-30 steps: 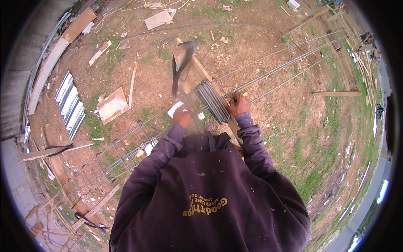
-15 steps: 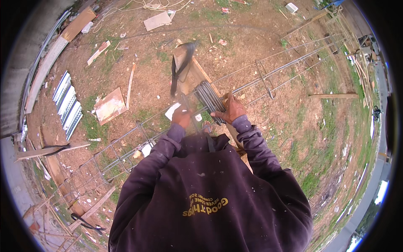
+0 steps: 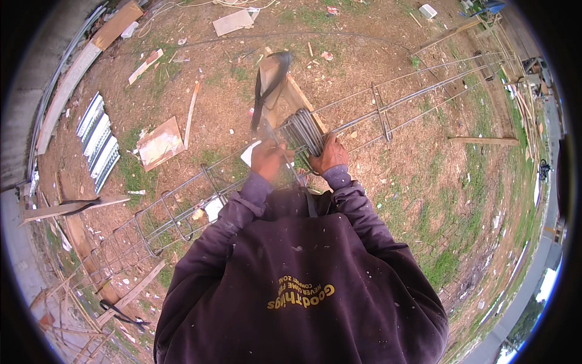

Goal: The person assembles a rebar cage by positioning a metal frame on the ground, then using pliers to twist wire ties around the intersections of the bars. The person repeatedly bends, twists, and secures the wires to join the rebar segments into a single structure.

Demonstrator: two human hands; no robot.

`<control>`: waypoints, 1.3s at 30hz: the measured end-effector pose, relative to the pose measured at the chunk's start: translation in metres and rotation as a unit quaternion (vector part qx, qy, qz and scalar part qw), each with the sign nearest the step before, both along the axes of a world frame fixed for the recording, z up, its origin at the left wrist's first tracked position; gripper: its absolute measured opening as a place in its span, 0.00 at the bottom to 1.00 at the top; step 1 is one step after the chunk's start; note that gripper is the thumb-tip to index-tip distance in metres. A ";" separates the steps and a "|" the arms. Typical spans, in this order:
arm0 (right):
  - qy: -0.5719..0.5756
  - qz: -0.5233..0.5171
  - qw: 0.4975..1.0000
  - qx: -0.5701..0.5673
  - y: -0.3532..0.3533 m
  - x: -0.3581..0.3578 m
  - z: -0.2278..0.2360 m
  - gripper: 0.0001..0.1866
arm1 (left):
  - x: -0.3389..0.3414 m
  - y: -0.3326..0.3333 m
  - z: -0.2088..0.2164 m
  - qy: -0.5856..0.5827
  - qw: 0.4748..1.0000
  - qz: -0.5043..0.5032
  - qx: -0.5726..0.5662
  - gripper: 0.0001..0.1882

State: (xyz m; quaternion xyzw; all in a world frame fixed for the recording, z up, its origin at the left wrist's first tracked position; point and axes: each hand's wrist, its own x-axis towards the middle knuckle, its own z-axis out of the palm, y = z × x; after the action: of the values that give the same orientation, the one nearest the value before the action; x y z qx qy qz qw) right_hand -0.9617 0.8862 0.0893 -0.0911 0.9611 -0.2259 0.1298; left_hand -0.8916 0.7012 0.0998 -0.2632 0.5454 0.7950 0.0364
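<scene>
A bundle of grey steel stirrups [image 3: 306, 128] hangs on the long bars of a rebar cage [image 3: 424, 90], in front of my chest. My right hand [image 3: 331, 153] is closed on the bundle's near right side, thumb toward me. Just left of it, my left hand [image 3: 267, 159] is closed on a single stirrup, whose thin bar looks blurred. Beneath the cage a wooden plank [image 3: 297, 97] runs away from me, with a loop of black tie wire [image 3: 276, 73] draped over its far end. The cage's lower part passes under my left forearm.
Spaced stirrups [image 3: 176, 212] sit along the cage at left. A wood-strip support [image 3: 136, 291] stands lower left, another timber [image 3: 483, 141] at right. Corrugated sheet [image 3: 98, 142], a board [image 3: 160, 144] and scraps lie on the dirt and grass. A wall borders the left.
My left hand has moved slightly up and right, closer to the bundle. The bundle has tilted a little and my right hand has shifted down its near side.
</scene>
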 end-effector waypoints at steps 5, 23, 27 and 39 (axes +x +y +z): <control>-0.006 -0.004 1.000 -0.030 0.001 0.001 -0.005 0.38 | 0.002 0.004 0.019 -0.035 0.998 0.010 0.041 0.11; 0.053 -0.002 0.990 -0.132 0.007 -0.007 0.013 0.34 | 0.012 0.014 0.044 -0.007 0.998 0.064 -0.029 0.11; 0.046 -0.002 0.990 -0.130 0.014 -0.012 0.034 0.31 | 0.013 0.015 0.056 0.002 0.997 0.073 -0.037 0.09; 0.039 -0.016 0.983 -0.177 0.045 -0.037 0.070 0.31 | 0.021 0.022 0.084 0.011 0.996 0.069 -0.045 0.10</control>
State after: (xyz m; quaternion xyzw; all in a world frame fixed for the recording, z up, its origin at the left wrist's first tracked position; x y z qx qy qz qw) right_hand -0.9987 0.9312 0.1589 -0.1058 0.9118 -0.3906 0.0704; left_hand -0.8704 0.7236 0.1835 -0.2930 0.5618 0.7728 -0.0368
